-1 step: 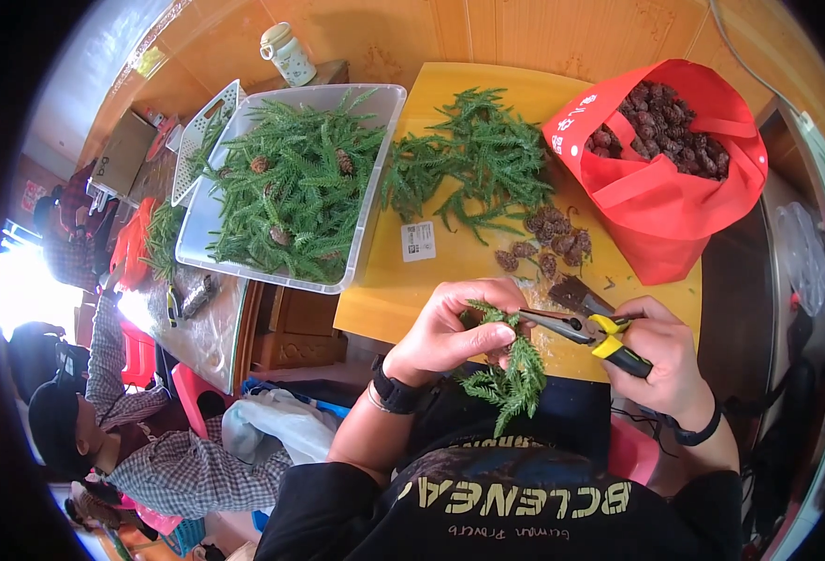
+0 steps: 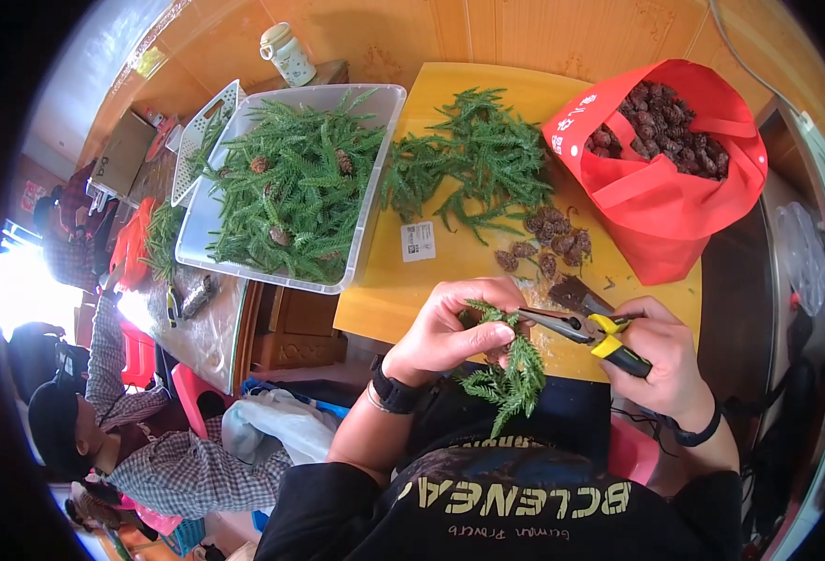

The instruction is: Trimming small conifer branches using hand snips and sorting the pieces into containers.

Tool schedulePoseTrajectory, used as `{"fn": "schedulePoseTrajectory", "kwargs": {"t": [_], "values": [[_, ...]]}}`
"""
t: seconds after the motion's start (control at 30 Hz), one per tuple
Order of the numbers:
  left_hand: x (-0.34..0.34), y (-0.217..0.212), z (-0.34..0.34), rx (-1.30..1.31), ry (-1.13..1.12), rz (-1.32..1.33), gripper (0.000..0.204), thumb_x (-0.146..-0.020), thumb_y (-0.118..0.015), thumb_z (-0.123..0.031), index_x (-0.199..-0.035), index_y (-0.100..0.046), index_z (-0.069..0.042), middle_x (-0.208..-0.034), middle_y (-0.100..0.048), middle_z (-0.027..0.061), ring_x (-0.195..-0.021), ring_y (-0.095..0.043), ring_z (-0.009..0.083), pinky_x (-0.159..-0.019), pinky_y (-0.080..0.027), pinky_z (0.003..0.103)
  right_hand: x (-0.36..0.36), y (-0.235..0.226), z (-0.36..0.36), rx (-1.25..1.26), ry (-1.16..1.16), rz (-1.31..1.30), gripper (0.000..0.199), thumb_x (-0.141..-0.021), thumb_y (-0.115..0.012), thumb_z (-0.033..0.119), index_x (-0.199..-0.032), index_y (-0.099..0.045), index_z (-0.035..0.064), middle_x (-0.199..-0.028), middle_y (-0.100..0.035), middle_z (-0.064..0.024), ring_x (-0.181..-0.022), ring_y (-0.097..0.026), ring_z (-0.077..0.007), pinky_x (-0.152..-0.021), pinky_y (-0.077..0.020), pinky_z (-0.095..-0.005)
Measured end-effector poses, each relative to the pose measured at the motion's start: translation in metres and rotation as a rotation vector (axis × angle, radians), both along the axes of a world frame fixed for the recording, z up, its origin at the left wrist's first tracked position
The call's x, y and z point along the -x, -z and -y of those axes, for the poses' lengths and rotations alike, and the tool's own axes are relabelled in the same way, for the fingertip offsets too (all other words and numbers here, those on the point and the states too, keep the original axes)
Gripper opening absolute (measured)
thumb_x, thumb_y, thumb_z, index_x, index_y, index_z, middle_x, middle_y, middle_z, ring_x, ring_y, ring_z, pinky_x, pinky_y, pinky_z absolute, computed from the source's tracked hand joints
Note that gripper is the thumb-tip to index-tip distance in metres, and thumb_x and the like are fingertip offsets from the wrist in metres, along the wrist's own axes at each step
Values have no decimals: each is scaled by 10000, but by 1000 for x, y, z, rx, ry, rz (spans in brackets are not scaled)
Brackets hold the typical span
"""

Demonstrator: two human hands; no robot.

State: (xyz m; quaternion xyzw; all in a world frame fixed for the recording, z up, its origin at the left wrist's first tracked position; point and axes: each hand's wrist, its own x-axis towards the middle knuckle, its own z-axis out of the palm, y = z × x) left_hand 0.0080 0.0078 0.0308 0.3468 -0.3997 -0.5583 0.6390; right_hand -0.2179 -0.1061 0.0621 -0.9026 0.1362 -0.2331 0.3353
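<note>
My left hand (image 2: 464, 327) is closed around a green artificial pine sprig (image 2: 515, 379), which hangs below the fingers over the table's near edge. Part of a brown pine cone seems to show under the thumb. In my right hand (image 2: 660, 351) is a pair of pliers (image 2: 581, 326) with yellow and black handles. Their narrow jaws point left and reach the sprig beside my left fingertips; what lies between the jaws is too small to make out. Loose pine cones (image 2: 551, 229) lie on the yellow table (image 2: 384, 304) beyond my hands, with more green sprigs (image 2: 483, 150) farther back.
A clear plastic bin (image 2: 375, 215) full of sprigs and some cones stands at the left. At the right is a red bag (image 2: 651, 229) of pine cones. A white label (image 2: 418, 241) and a dark brush-like piece (image 2: 581, 295) lie between. Another person (image 2: 179, 467) sits at the left.
</note>
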Motion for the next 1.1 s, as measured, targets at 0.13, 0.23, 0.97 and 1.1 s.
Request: {"fn": "schedulePoseTrajectory", "kwargs": {"t": [0.13, 0.23, 0.97, 1.1], "values": [[0, 9, -1, 82, -56, 24, 268, -797, -689, -224, -859, -611, 25, -808, -587, 143, -673, -537, 165, -500, -442, 228, -4, 0, 0, 34, -19, 49, 207, -568, -699, 70, -710, -566, -2, -687, -572, -131, -827, -584, -371, -717, -473, -403], [-1, 8, -1, 71, -47, -19, 249, -796, -691, -205, -858, -612, 23, -808, -588, 142, -698, -542, 175, -508, -443, 236, -3, 1, 0, 27, -29, 46, 209, -571, -693, 74, -724, -573, -3, -698, -578, -134, -837, -583, -379, -725, -471, -408], [-8, 9, 6, 328, -227, 471, 265, -679, -787, -116, -876, -646, -10, -833, -627, 83, -786, -598, 193, -711, -468, 294, 3, 2, 5, -119, -28, -36, 154, -630, -685, 113, -676, -593, -2, -618, -543, -109, -743, -588, -345, -679, -466, -381], [-10, 5, 5, 356, -273, 634, 269, -654, -799, -124, -850, -650, -16, -802, -631, 70, -757, -601, 198, -680, -474, 289, 3, 0, 5, -90, -7, -44, 158, -620, -690, 86, -632, -561, -3, -607, -536, -113, -733, -588, -339, -645, -466, -368]]}}
